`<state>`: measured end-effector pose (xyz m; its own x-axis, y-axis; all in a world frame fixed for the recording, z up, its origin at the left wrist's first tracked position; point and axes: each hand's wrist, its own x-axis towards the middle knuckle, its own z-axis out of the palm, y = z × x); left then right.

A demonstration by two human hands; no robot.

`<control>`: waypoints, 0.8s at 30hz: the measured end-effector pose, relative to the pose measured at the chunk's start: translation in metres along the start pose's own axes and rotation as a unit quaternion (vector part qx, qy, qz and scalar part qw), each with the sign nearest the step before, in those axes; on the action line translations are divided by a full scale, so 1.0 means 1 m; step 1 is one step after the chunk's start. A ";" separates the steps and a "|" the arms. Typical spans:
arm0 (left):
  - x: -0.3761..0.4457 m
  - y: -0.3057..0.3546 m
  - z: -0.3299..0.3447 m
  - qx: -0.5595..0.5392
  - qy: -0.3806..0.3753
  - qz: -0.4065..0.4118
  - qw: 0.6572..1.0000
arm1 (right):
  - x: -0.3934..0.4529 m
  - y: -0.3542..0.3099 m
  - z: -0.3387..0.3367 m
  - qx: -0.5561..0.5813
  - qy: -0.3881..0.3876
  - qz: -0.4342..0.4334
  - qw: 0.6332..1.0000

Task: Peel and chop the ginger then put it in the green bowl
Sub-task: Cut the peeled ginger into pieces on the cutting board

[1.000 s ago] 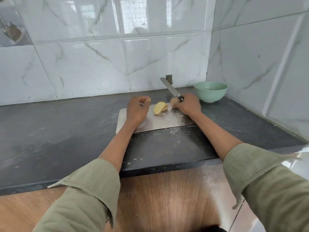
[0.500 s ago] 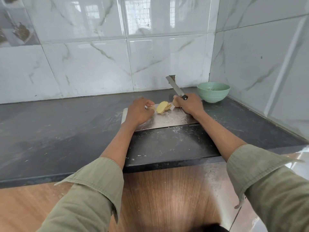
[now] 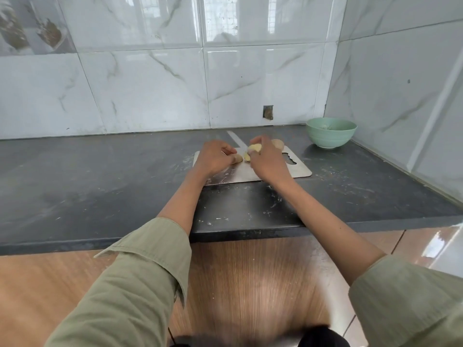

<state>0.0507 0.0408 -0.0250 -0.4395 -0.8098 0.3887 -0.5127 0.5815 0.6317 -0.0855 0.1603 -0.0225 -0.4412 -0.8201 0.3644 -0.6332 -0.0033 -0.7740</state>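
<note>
The person wears a loose olive-green shirt whose left sleeve (image 3: 140, 271) and right sleeve (image 3: 411, 296) end in wide, unbuttoned cuffs with stitched hems, pushed back partway up the forearms, leaving wrists and both hands bare.

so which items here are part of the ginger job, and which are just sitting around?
In the job: ginger pieces, knife, metal cutting board, green bowl, left hand, right hand.

Just there: dark countertop, marble wall tiles, scraps on the counter.
</note>
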 end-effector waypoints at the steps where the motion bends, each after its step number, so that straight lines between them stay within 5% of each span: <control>1: -0.001 0.001 -0.001 -0.001 0.003 0.000 1.000 | -0.005 -0.001 0.002 -0.018 0.000 0.001 1.000; 24: 0.004 -0.010 -0.014 0.003 -0.009 -0.014 1.000 | -0.021 -0.007 0.007 -0.112 0.010 0.012 0.994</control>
<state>0.0644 0.0306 -0.0198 -0.4371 -0.8247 0.3589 -0.5298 0.5585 0.6382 -0.0675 0.1734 -0.0283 -0.4689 -0.8073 0.3584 -0.7467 0.1456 -0.6490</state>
